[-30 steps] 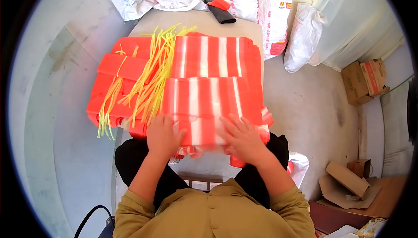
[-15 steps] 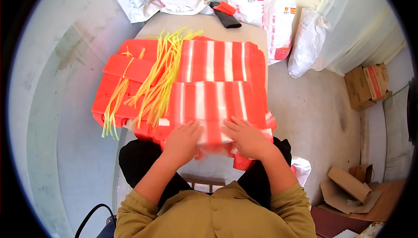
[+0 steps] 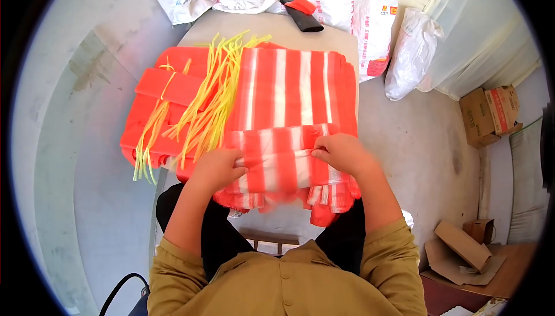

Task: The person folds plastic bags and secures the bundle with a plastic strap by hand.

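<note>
A near stack of red-and-white striped plastic bags [image 3: 278, 168] lies at the table's front edge, its far half folded back toward me. My left hand [image 3: 217, 167] grips the fold's left end. My right hand [image 3: 342, 153] pinches its right end. Beyond it lies a second flat stack of striped bags [image 3: 292, 88]. Loose yellow plastic ties [image 3: 211, 99] fan across the table to the left. Folded red bundles [image 3: 170, 88] tied with yellow strips sit further left.
The pale table [image 3: 277, 30] stands on a grey concrete floor. White sacks [image 3: 370, 15] lean at the back, with a black and red object [image 3: 300, 12] on the table's far edge. Cardboard boxes [image 3: 488, 114] sit to the right and more cardboard [image 3: 462, 246] at lower right.
Both hands were pressing flat on the near stack's front edge. They have since gripped its ends and folded its far half back toward me.
</note>
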`<state>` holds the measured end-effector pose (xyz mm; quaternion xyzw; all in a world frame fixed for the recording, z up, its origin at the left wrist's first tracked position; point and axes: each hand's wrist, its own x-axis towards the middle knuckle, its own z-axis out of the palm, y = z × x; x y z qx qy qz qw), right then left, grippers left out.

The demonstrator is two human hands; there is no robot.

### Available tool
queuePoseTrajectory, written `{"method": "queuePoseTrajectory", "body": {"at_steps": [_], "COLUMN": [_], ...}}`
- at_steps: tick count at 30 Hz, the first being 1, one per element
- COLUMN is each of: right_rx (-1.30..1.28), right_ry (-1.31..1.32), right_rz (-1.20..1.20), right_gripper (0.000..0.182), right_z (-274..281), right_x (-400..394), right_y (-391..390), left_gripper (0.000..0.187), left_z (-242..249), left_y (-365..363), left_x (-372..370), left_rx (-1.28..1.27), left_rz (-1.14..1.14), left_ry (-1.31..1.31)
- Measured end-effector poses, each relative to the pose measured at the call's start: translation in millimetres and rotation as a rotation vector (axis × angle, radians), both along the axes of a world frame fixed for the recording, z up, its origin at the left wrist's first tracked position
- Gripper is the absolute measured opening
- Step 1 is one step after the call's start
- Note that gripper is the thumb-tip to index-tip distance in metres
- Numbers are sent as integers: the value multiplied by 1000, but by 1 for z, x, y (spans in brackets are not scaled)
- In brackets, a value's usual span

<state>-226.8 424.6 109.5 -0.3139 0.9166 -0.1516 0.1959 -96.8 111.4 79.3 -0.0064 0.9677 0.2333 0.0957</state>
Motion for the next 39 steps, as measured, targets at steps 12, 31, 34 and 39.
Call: {"method": "queuePoseTrajectory", "body": {"at_steps": [12, 31, 34, 39], "right_rx": [-197, -76, -360, -238], "right_ry": [548, 202, 467, 519], "right_rz": [188, 5, 127, 221], "right_gripper": [61, 36, 43, 69], "right_z": [-54, 4, -18, -44], "right_x": [88, 44, 52, 83], "right_y": [4, 2, -9, -15], "left_gripper": [83, 34, 50, 76], "left_z": [-40, 15, -4, -35], "left_y": [74, 56, 60, 93], "left_x": [47, 2, -1, 18], "left_rx": [-162, -187, -201, -203], "left_rz": [-250, -139, -249, -343], "left_ry": [373, 304, 481, 416]}}
